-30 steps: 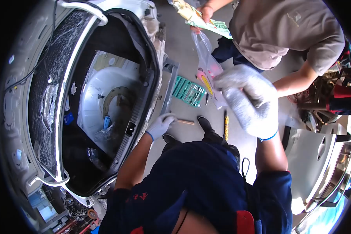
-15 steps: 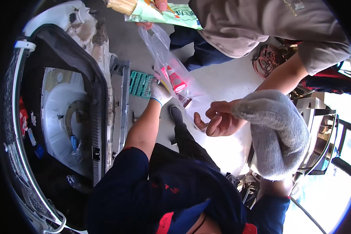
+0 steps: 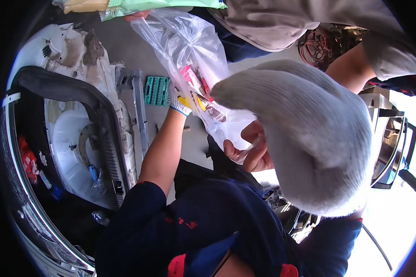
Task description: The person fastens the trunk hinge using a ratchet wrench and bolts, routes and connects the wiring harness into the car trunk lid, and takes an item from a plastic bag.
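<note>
My right hand (image 3: 309, 138), in a pale knit glove, is raised close to the camera on the right. Its fingers curl over, and anything inside them is hidden. My left hand (image 3: 178, 100), gloved in white with a blue cuff, reaches forward beside a clear plastic bag (image 3: 196, 41); the bag covers its fingers. Red and yellow packaging (image 3: 198, 87) shows inside the bag. The other person's bare hand (image 3: 254, 147) holds the bag's lower edge, partly behind my right glove. Their other hand (image 3: 137, 15) is under a green packet (image 3: 162, 4) at the top.
An open car trunk (image 3: 74, 138) with a white wheel well lies at the left. On the floor are a green socket set (image 3: 156, 91) and a metal bar (image 3: 140, 111). The co-worker (image 3: 268, 21) stands at the top right, near coiled red hoses (image 3: 316, 48).
My left hand has moved forward from near the trunk edge to the bag. My right glove has come nearer the camera. The bag and green packet have shifted left in view.
</note>
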